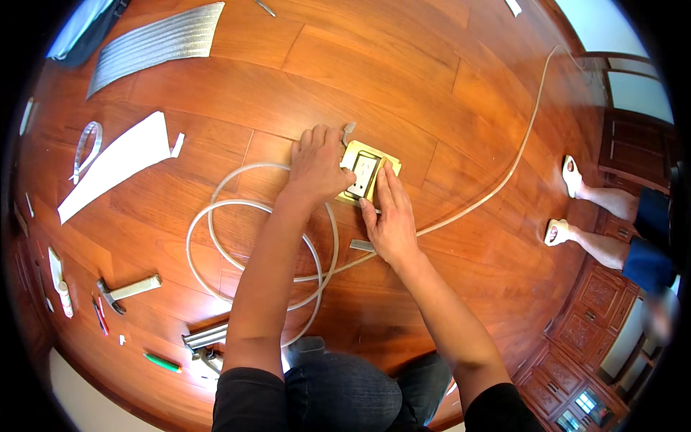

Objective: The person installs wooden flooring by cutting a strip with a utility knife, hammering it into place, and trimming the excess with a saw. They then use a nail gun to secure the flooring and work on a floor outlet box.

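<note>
A brass-yellow floor socket (389,157) with a dark inner frame and a pale outlet face lies on the wooden floor. My left hand (314,167) is at its left edge, thumb on the plate and the other fingers curled beside it. On the near right side, my right hand (392,219) grips the rim, with thumb and fingertips touching the socket's edge. What sits under my left palm is hidden. A small grey piece (349,131) sticks out just beyond the socket. Loops of whitish cable (216,196) lie under and beside my left forearm.
Cable (529,137) runs off to the far right. A person's legs in slippers (558,232) stand at right, near carved cabinets (601,295). On the left lie a hammer (137,288), red pliers (99,317), a green-handled tool (163,362), white sheet (122,165) and silvery sheet (158,43).
</note>
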Demonstrator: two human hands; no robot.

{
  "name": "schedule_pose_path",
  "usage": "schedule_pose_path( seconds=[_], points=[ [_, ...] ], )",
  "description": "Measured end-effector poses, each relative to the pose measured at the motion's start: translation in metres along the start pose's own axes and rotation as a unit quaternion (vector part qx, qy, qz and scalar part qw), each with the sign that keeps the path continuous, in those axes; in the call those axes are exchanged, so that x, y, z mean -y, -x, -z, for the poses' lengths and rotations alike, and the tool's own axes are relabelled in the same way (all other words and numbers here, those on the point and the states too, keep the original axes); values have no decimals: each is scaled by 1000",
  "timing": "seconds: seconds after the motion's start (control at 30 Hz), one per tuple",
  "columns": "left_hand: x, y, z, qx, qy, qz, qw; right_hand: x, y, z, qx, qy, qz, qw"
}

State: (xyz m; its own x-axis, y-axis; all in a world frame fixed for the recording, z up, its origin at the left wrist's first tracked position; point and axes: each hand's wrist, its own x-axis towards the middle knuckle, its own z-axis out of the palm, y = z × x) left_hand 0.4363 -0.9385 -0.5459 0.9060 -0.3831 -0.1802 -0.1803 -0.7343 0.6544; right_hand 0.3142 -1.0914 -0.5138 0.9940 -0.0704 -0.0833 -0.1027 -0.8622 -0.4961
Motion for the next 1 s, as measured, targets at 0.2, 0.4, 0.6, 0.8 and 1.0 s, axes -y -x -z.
schedule_pose_path(
  seconds=[0.2,0.4,0.6,0.8,1.0],
  points=[
    [1,0,0,7,8,-1,1000,6,-4,0,-5,47,14,999],
    [3,-1,-3,5,8,-4,1000,14,-8,-3,-5,121,40,992],
    [2,-2,-1,-2,8,-14,1000,16,-12,-4,4,166,56,985],
    [5,-2,-1,12,15,-11,1000,13,-12,-3,6,141,59,988],
    [5,-3,-1,-2,4,-27,1000,4,-19,10,5,89,41,995]
  ],
)
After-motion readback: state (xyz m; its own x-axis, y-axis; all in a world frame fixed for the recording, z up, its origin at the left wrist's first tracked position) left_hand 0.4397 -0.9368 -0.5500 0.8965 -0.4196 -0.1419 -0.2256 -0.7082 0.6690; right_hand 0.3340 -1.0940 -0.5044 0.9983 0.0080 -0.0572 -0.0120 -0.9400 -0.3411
